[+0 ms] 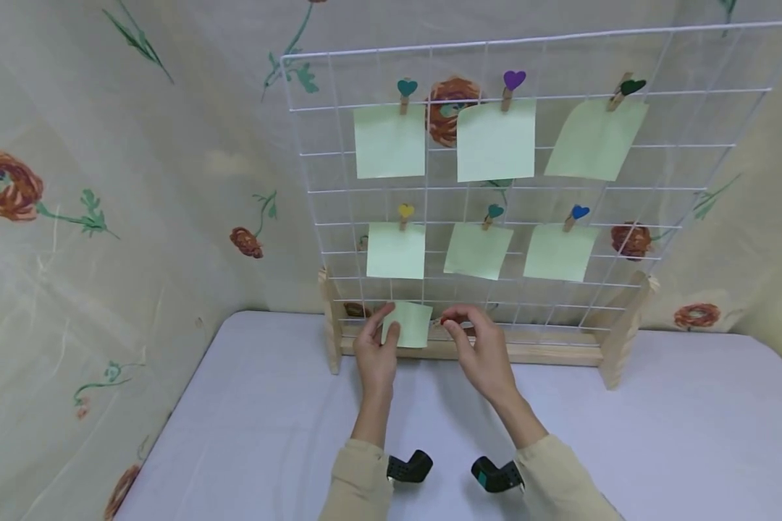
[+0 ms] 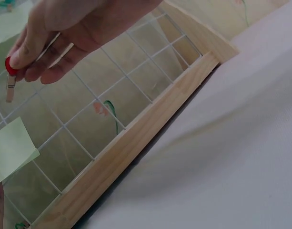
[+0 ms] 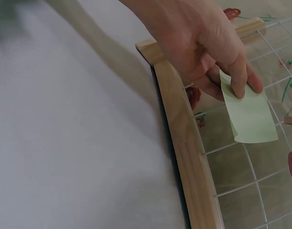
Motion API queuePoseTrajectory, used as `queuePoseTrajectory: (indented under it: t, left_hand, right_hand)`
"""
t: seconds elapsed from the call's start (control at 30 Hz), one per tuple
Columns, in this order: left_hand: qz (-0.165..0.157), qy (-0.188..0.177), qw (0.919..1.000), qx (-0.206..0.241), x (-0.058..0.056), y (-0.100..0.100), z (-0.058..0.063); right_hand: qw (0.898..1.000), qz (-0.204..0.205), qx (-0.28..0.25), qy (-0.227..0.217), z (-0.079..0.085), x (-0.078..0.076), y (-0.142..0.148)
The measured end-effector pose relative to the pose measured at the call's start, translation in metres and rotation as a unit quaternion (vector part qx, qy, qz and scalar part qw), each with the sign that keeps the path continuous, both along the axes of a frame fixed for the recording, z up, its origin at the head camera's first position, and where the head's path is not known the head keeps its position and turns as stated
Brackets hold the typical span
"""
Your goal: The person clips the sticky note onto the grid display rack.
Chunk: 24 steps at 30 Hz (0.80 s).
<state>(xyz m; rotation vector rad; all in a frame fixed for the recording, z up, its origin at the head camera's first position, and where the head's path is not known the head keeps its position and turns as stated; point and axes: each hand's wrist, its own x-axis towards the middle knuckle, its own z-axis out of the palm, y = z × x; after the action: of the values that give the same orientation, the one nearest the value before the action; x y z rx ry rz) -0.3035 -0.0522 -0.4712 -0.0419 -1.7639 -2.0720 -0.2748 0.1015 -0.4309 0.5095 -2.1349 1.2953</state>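
Observation:
My left hand (image 1: 376, 354) pinches a pale green paper note (image 1: 413, 324) by its left edge, thumb in front and fingers behind, low against the white wire grid (image 3: 254, 180). Just to the right, my right hand (image 1: 482, 354) pinches a small wooden clothespin (image 2: 10, 90) by its red end. The clothespin's tip points toward the note, with a gap between them in the left wrist view. In the right wrist view the note (image 3: 250, 114) hangs from the left thumb and fingers, and only the clothespin's wooden tip (image 3: 290, 120) shows at the right edge.
Two rows of green notes hang above, held by heart-topped clothespins, such as a purple one (image 1: 514, 80) and a yellow one (image 1: 406, 211). A wooden base (image 1: 541, 353) holds the grid upright on a white table (image 1: 267, 420). Floral cloth (image 1: 169, 253) hangs behind.

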Motion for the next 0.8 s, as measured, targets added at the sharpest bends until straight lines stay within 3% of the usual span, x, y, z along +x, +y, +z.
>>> queuePoseTrajectory:
  t: [0.23, 0.43, 0.57, 0.8]
  left_hand:
    - [0.000, -0.017, 0.9999, 0.001, 0.009, -0.001, 0.011]
    - [-0.006, -0.035, 0.9993, 0.008, 0.017, 0.001, 0.020]
    - [-0.011, -0.045, 0.9985, 0.029, 0.012, 0.000, 0.013]
    - [-0.007, -0.027, 0.9986, 0.045, -0.001, 0.001, -0.002]
  right_hand:
    - [1.000, -0.011, 0.024, 0.000, 0.004, -0.006, -0.005]
    - [0.998, -0.029, 0.053, 0.028, 0.007, -0.012, -0.015]
    - [0.997, -0.034, 0.061, 0.045, 0.009, -0.017, -0.021]
    - [0.997, -0.026, 0.061, 0.036, 0.008, -0.020, -0.027]
